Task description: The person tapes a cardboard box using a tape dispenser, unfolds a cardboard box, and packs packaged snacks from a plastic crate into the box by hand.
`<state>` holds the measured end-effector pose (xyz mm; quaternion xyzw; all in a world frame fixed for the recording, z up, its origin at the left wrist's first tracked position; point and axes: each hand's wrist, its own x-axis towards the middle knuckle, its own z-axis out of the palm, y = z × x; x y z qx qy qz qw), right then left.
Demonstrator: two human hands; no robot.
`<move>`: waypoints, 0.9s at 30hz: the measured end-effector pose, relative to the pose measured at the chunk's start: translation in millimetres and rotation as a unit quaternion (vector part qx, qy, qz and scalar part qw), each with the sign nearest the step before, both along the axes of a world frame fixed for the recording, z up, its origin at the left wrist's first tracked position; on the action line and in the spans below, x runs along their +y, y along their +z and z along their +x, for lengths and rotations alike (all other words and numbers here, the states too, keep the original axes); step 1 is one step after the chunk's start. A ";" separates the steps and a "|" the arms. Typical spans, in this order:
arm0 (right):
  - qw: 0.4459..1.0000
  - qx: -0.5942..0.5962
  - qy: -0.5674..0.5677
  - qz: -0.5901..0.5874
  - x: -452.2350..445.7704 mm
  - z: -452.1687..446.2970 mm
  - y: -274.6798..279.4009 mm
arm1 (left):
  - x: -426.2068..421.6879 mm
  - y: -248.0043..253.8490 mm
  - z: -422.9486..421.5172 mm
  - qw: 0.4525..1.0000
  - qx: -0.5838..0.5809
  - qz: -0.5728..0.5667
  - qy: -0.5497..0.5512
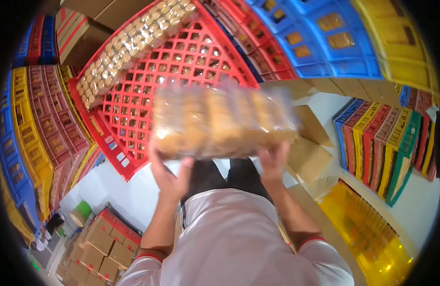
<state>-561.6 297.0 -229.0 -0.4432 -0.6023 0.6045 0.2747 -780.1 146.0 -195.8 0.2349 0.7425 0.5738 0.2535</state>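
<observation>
A clear plastic pack of round, light-brown biscuits [225, 119] is held in front of my body, smeared by motion. My left hand [172, 174] grips its lower left side, and my right hand [274, 164] grips its lower right side. Beyond the pack is a red lattice crate [182, 62]. Along the crate's far left side lies a row of similar wrapped biscuits [129, 47]. More wrapped items show through the lattice floor.
Stacked coloured crates [44, 128] rise at the left, with blue crates [325, 38] at the upper right. An open cardboard box [308, 152] is right of my right hand. Yellow translucent crate [363, 229] sits lower right; taped cartons [98, 238] lower left.
</observation>
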 end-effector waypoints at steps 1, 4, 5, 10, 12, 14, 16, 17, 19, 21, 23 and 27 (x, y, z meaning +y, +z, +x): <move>0.998 0.006 -0.062 0.007 -0.4 38.8 -2.7 | 18.6 5.7 21.8 0.996 0.058 0.035 -0.058; 0.978 0.042 -0.192 0.064 13.3 124.9 -8.8 | 88.8 22.2 90.6 0.964 0.145 0.050 -0.217; 0.961 0.045 -0.266 0.055 20.9 140.2 -1.5 | 110.0 19.1 114.4 0.961 0.118 0.050 -0.245; 0.926 0.001 -0.373 -0.058 28.9 239.9 -54.7 | 183.5 -47.7 197.6 0.932 0.059 -0.075 -0.349; 0.922 -0.002 -0.376 -0.098 28.1 263.7 -95.8 | 200.8 -75.1 214.2 0.907 0.045 -0.161 -0.387; 0.916 -0.023 -0.355 -0.184 25.8 281.0 -124.6 | 217.7 -103.2 222.2 0.873 0.031 -0.253 -0.416; 0.922 -0.023 -0.337 -0.191 44.9 283.5 -136.0 | 237.4 -134.5 226.2 0.838 -0.020 -0.340 -0.427; 0.931 -0.031 -0.308 -0.193 59.0 282.8 -140.9 | 243.4 -157.6 228.2 0.832 -0.016 -0.342 -0.436; 0.915 -0.071 -0.331 -0.220 79.4 280.8 -164.1 | 253.0 -198.0 233.3 0.859 -0.084 -0.300 -0.407; 0.900 -0.111 -0.343 -0.245 95.8 278.0 -186.6 | 270.3 -204.0 239.5 0.862 -0.075 -0.293 -0.408; 0.889 -0.152 -0.344 -0.262 103.4 272.5 -203.8 | 278.9 -208.5 242.4 0.873 -0.133 -0.267 -0.385; 0.894 -0.155 -0.294 -0.299 114.9 279.1 -248.1 | 276.7 -229.4 234.7 0.842 -0.144 -0.307 -0.421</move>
